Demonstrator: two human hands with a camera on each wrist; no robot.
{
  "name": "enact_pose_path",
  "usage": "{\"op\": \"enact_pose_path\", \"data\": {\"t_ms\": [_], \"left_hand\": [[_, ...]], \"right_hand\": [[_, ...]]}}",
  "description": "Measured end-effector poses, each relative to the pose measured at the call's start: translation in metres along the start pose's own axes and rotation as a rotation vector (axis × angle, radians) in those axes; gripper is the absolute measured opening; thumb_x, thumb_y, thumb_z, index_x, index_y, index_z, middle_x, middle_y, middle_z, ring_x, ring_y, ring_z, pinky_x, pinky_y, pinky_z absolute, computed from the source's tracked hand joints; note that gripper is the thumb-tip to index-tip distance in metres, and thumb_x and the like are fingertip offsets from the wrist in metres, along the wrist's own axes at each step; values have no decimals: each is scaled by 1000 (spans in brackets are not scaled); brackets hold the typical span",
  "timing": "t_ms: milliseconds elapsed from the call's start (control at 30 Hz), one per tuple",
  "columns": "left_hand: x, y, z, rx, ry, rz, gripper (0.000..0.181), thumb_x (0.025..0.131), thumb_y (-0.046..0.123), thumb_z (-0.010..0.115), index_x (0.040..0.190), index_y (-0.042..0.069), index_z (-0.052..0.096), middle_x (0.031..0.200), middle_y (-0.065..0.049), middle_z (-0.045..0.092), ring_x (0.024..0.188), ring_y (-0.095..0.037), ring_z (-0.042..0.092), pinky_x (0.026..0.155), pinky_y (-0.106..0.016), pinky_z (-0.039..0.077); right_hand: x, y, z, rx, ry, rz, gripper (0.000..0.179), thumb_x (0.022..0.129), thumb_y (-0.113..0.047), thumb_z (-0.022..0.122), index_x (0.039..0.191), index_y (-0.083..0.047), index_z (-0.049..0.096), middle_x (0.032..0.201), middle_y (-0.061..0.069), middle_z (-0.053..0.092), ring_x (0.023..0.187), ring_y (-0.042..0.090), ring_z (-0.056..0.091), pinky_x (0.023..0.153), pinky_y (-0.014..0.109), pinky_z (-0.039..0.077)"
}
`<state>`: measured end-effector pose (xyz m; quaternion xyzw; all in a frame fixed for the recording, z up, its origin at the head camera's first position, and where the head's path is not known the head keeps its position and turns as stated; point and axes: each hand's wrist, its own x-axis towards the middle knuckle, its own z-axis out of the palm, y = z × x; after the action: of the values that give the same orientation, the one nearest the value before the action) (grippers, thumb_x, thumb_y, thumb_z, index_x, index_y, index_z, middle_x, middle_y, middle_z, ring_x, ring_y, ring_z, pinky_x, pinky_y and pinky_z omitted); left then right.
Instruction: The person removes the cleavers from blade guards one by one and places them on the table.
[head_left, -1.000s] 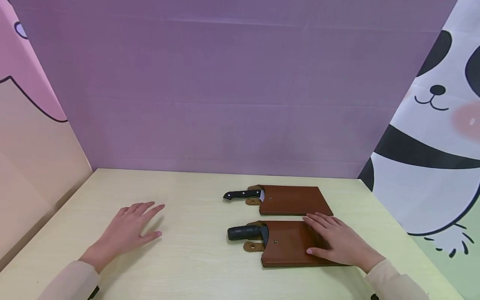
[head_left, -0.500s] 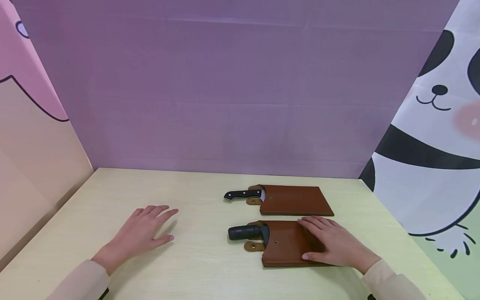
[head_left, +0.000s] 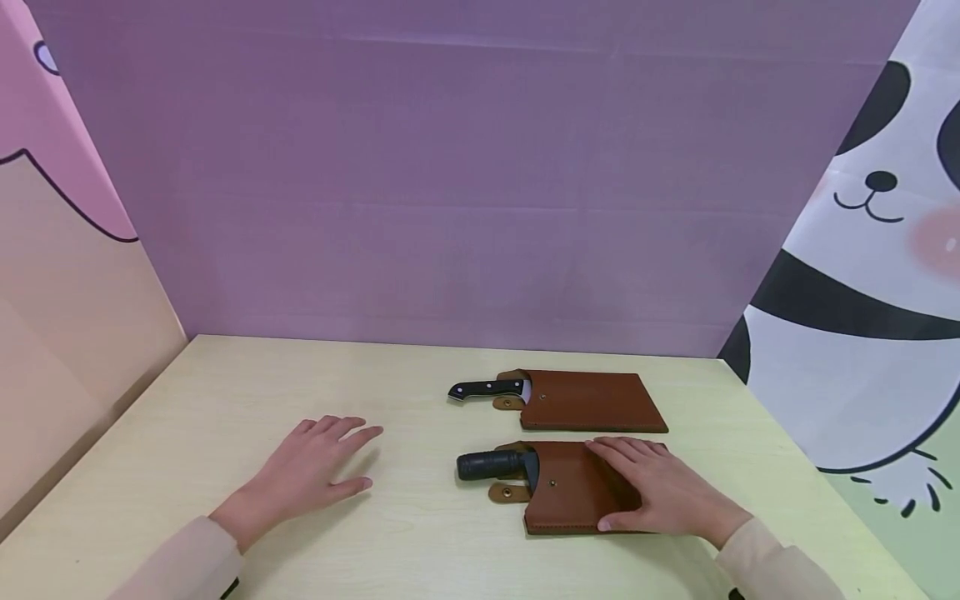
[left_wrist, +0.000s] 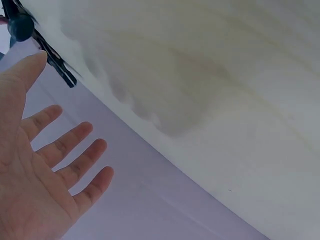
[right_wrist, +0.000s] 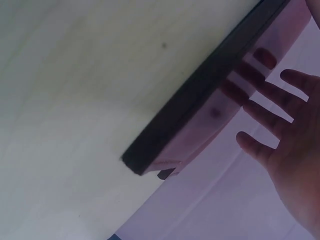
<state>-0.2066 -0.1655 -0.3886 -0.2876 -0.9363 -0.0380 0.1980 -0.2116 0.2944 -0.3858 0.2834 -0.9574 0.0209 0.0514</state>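
Note:
A knife (head_left: 487, 465) with a thick black handle sits in the near brown leather sheath (head_left: 573, 487), handle pointing left. Behind it lies the far sheath (head_left: 592, 400), holding a second knife (head_left: 483, 390) with a black riveted handle. Over the table to the left, my left hand (head_left: 303, 471) holds nothing, fingers spread toward the near handle. Above the right part of the near sheath is my right hand (head_left: 663, 492); in the right wrist view its straight fingers (right_wrist: 267, 117) seem just apart from the glossy leather. The sheathed blades are mostly hidden.
Both sheaths lie on a pale wooden table (head_left: 405, 542). Each has a small snap strap (head_left: 508, 493) hanging loose beside the handle. A purple backdrop (head_left: 465, 183) rises at the back edge, with printed panels (head_left: 862, 392) on either side.
My left hand has moved right, toward the near knife's handle. The right hand has shifted slightly left over the near sheath. Both knives and sheaths stay put.

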Motion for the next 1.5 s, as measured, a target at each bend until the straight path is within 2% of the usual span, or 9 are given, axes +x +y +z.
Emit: {"op": "enact_pose_path", "data": {"t_ms": [300, 633, 800, 1133, 1500], "left_hand": [[8, 13, 5, -18, -44, 33, 58, 78, 48, 64, 128, 22, 51, 122, -1, 56, 109, -23, 53, 89, -43, 42], [16, 25, 9, -53, -31, 71, 57, 79, 48, 64, 128, 23, 51, 119, 2, 58, 107, -21, 54, 87, -41, 44], [20, 31, 9, -59, -48, 69, 56, 79, 49, 63, 128, 23, 51, 118, 4, 58, 108, -19, 54, 89, -40, 43], [33, 40, 4, -55, -27, 100, 55, 80, 49, 62, 128, 24, 51, 116, 5, 58, 104, -18, 56, 85, -38, 45], [54, 57, 2, -104, -82, 122, 56, 82, 52, 58, 129, 24, 49, 119, 4, 58, 104, -18, 55, 84, -39, 46]], "right_hand": [[1, 0, 2, 70, -44, 6, 103, 59, -79, 57, 142, -23, 31, 141, 4, 39, 127, 30, 37, 97, 58, 32], [5, 1, 3, 155, -113, -1, 111, 54, -77, 62, 144, -23, 26, 146, 9, 32, 130, 37, 33, 96, 65, 26], [7, 0, 1, 162, -137, -19, 111, 55, -76, 62, 145, -23, 25, 145, 12, 32, 130, 39, 32, 95, 66, 25], [11, -1, -1, 153, -148, -19, 110, 54, -77, 63, 143, -22, 28, 143, 12, 35, 129, 38, 33, 94, 65, 28], [12, -2, 0, 163, -147, -6, 110, 54, -76, 63, 143, -21, 29, 143, 12, 36, 129, 38, 33, 95, 66, 26]]}}
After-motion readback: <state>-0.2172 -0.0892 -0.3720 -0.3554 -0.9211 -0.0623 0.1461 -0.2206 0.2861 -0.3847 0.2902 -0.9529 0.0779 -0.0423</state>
